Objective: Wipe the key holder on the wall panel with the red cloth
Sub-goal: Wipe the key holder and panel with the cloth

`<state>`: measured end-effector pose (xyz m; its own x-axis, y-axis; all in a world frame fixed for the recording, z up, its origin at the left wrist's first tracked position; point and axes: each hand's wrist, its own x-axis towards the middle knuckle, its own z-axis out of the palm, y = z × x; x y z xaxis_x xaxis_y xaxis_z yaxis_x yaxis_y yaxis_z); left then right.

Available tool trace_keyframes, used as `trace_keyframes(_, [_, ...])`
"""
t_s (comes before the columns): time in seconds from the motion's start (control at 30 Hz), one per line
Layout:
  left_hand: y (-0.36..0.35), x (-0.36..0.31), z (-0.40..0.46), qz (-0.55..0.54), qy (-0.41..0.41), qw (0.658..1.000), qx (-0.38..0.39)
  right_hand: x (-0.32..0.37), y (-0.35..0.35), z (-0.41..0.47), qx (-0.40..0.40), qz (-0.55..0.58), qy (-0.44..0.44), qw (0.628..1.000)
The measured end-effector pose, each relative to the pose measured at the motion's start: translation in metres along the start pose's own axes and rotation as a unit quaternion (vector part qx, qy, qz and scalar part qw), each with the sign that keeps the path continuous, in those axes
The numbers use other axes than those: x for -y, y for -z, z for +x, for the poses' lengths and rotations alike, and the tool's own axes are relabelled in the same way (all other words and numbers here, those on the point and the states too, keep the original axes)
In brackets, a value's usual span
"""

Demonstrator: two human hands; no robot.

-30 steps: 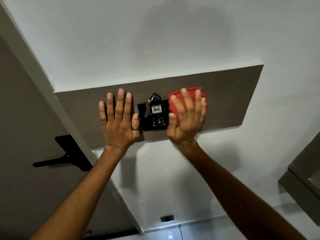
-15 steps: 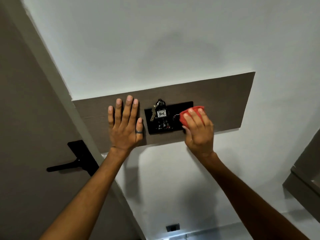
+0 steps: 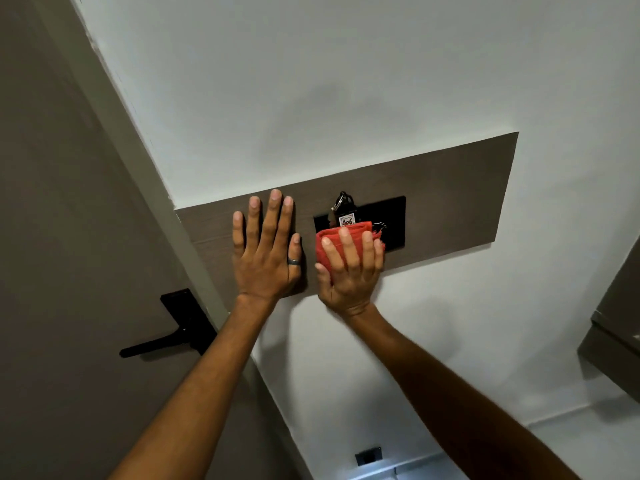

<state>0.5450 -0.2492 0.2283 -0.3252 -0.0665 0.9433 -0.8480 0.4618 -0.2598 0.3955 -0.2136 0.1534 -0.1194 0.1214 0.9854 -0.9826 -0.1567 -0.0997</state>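
Observation:
A black key holder plate (image 3: 391,223) is set in a brown wall panel (image 3: 457,195). Keys with a white tag (image 3: 346,220) hang at its top left. My right hand (image 3: 349,271) presses a folded red cloth (image 3: 332,244) flat against the lower left part of the plate, covering that part. My left hand (image 3: 266,251) lies flat on the panel just left of the plate, fingers spread, a ring on one finger, holding nothing.
A brown door with a black lever handle (image 3: 173,327) stands at the left, beyond a pale door frame (image 3: 138,161). A grey cabinet edge (image 3: 616,327) juts in at the right. A small black wall socket (image 3: 369,455) sits low on the white wall.
My right hand has slid the red cloth from the plate's right side leftward and down across it, now over its lower left. My left hand stays flat on the panel.

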Motion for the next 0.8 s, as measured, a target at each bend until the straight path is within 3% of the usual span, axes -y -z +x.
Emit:
trace_keyframes(0.07, [0.000,-0.001,0.000,-0.007,-0.004,1.000,-0.003,-0.023,0.003,0.006,0.021,0.001,0.086,0.996])
trace_keyframes(0.1, [-0.001,0.000,-0.001,-0.010,-0.005,1.000,-0.006,-0.032,0.005,0.010,0.021,0.000,0.077,0.997])
trace_keyframes(0.2, [-0.002,-0.003,-0.001,0.001,0.003,1.000,-0.018,-0.015,0.004,0.012,-0.016,0.025,-0.130,0.991])
trace_keyframes(0.23, [-0.002,-0.004,-0.001,0.000,0.005,1.000,-0.019,-0.006,0.003,0.009,-0.016,0.026,-0.142,0.989])
trace_keyframes(0.33, [-0.004,-0.003,-0.002,-0.004,0.001,1.000,-0.020,-0.031,0.006,0.011,0.025,0.026,0.064,0.997])
trace_keyframes(0.37, [-0.005,-0.002,-0.001,-0.003,0.003,1.000,-0.020,-0.039,0.006,0.013,0.028,0.025,0.072,0.997])
trace_keyframes(0.47, [-0.003,-0.003,-0.001,-0.004,0.014,1.000,-0.023,-0.016,0.005,0.007,0.004,0.014,-0.075,0.997])
trace_keyframes(0.5, [-0.003,-0.005,-0.001,-0.007,0.015,1.000,-0.023,-0.011,0.003,0.003,0.001,0.002,-0.056,0.998])
trace_keyframes(0.6, [-0.004,-0.005,-0.002,-0.014,0.013,1.000,-0.018,-0.048,0.006,0.010,0.031,0.007,0.159,0.987])
trace_keyframes(0.63, [-0.004,-0.004,-0.001,-0.010,0.016,1.000,-0.019,-0.054,0.007,0.013,0.031,0.006,0.154,0.988])
trace_keyframes(0.73, [-0.002,-0.005,-0.001,-0.011,0.019,1.000,-0.019,-0.020,0.002,0.000,0.009,0.006,-0.048,0.999])
trace_keyframes(0.8, [-0.002,-0.006,-0.001,-0.011,0.015,1.000,-0.018,-0.010,0.000,-0.005,0.008,-0.001,-0.025,1.000])
